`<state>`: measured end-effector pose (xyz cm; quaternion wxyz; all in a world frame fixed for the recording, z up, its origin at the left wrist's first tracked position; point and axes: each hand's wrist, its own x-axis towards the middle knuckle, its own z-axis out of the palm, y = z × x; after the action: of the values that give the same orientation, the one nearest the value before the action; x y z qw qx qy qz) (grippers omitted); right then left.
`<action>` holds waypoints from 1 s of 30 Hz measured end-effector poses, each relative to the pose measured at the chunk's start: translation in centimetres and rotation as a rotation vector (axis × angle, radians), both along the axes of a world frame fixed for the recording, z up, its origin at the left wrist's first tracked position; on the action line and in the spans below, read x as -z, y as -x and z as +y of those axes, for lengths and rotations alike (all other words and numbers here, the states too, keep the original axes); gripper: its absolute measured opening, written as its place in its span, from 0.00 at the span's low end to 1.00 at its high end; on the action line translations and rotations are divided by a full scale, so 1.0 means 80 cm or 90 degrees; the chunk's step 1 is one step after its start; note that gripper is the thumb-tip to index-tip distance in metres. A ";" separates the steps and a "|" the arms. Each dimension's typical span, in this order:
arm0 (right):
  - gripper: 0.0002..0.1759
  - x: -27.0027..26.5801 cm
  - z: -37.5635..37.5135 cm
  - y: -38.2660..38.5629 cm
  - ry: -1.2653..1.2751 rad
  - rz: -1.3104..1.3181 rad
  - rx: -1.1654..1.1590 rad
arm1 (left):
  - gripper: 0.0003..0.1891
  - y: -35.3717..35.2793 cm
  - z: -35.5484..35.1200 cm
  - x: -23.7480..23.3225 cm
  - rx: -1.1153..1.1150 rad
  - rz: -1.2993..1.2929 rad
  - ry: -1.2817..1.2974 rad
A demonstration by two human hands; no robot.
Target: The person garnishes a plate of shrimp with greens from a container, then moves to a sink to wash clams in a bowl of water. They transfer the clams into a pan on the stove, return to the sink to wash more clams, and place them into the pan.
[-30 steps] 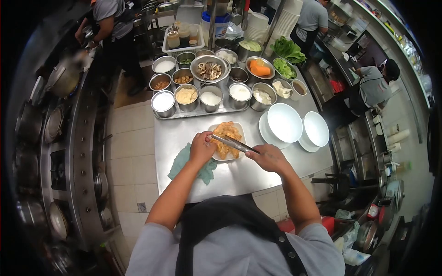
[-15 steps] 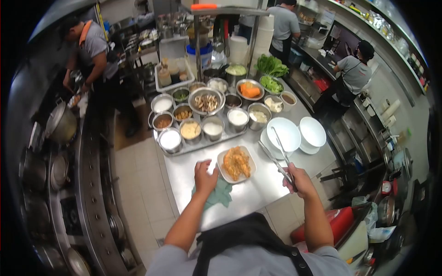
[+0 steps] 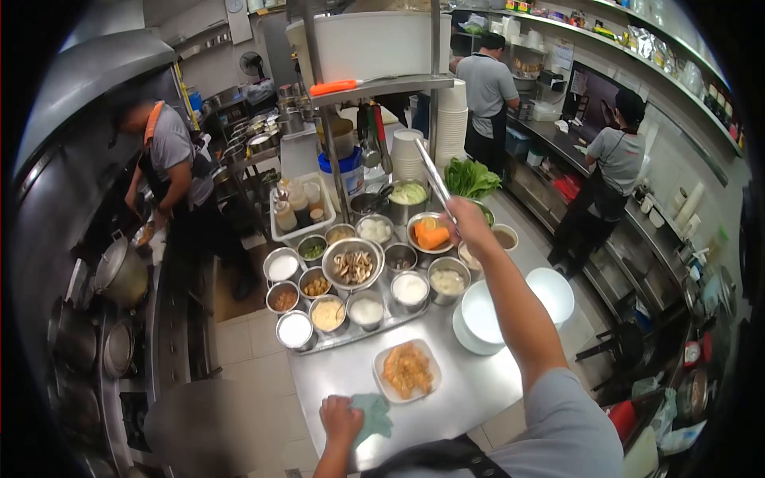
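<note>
My right hand (image 3: pixel 470 221) is raised over the ingredient bowls, closed around metal tongs (image 3: pixel 434 179) that point up and away. Below it are a bowl of orange pieces (image 3: pixel 430 233) and leafy greens (image 3: pixel 472 178). On the steel table (image 3: pixel 319 374), my left hand (image 3: pixel 340 416) rests at the edge of a green cloth (image 3: pixel 373 416), its fingers curled over the cloth's left side. A square container of orange-brown fried food (image 3: pixel 408 371) sits just beyond the cloth.
White bowls (image 3: pixel 481 315) stand at the table's right. A tray (image 3: pixel 358 331) holds several metal tubs. Above hangs a metal shelf (image 3: pixel 382 86) with an orange-handled tool (image 3: pixel 333 87). One person (image 3: pixel 171 151) works at the left, two others (image 3: pixel 486 88) at the back right.
My right hand has moved forward and up with the tongs, from beside the white bowls to above the ingredients. My left hand has come down onto the cloth. The view has tilted up.
</note>
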<state>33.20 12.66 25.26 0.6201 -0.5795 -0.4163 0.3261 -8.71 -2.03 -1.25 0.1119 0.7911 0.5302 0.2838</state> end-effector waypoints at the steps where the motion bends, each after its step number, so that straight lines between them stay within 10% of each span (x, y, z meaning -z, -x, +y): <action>1: 0.16 -0.003 0.048 -0.016 -0.003 0.006 0.007 | 0.11 -0.001 0.000 0.002 -0.006 0.004 -0.003; 6: 0.16 -0.008 0.264 -0.059 0.020 -0.088 -0.002 | 0.11 -0.014 -0.001 -0.001 -0.064 0.020 0.009; 11: 0.18 -0.053 0.379 -0.074 0.058 0.209 -0.027 | 0.11 -0.011 0.002 0.008 -0.087 0.035 0.022; 19: 0.42 -0.117 0.404 -0.081 -0.101 0.323 -0.159 | 0.10 -0.010 0.005 0.017 -0.072 0.022 -0.025; 23: 0.34 -0.067 0.322 -0.061 -0.084 0.086 -0.179 | 0.13 -0.001 -0.013 0.002 -0.046 0.127 0.004; 30: 0.31 0.040 -0.131 0.023 -0.009 -0.176 -0.056 | 0.10 0.003 0.002 0.016 0.032 -0.054 -0.023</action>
<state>31.39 2.16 22.03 0.5459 -0.5955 -0.5253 0.2672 -8.91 -1.89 -2.56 0.1275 0.7930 0.5000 0.3238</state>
